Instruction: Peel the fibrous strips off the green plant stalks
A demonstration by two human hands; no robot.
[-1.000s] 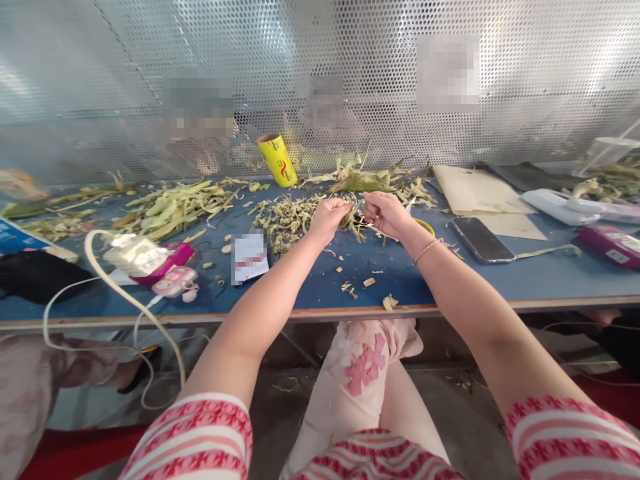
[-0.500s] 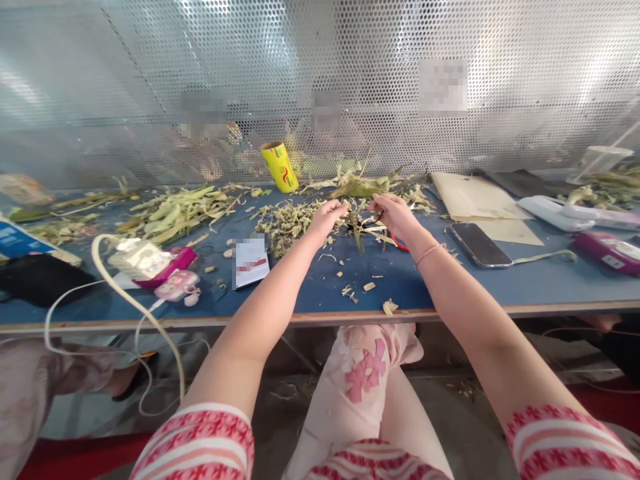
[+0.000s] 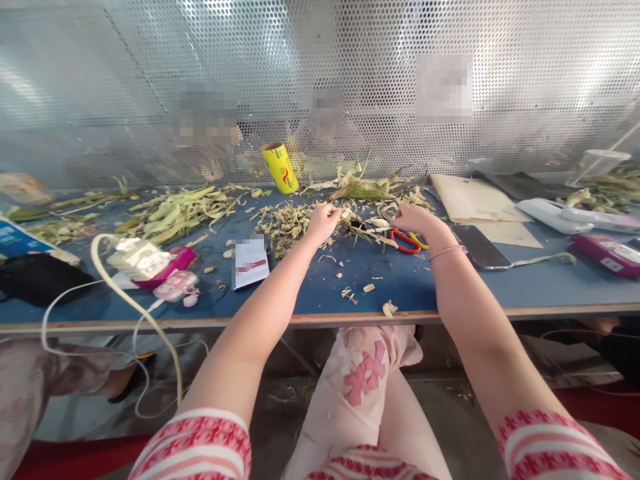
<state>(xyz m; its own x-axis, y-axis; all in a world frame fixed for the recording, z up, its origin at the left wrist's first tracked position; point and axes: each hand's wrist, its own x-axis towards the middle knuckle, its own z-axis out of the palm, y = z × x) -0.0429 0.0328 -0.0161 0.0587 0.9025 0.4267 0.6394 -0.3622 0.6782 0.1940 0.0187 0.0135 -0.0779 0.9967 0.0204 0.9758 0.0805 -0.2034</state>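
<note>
On the blue worktable, the left hand pinches dry pale-green husk strips; the right hand (fingers curled, grip unclear) rests beside red-handled scissors.

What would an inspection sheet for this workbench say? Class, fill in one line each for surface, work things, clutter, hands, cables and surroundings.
Surface: blue table, strewn with leaf scraps.
Work things: pile of dried leaves; red-handled scissors lying by the right hand.
Clutter: yellow roll, phone, card, pink case.
Hands: left hand closed on leaf bits; right hand over the pile, grip unclear.
Cables: white cable hangs off the table edge.
Surroundings: perforated metal screen behind.
</note>
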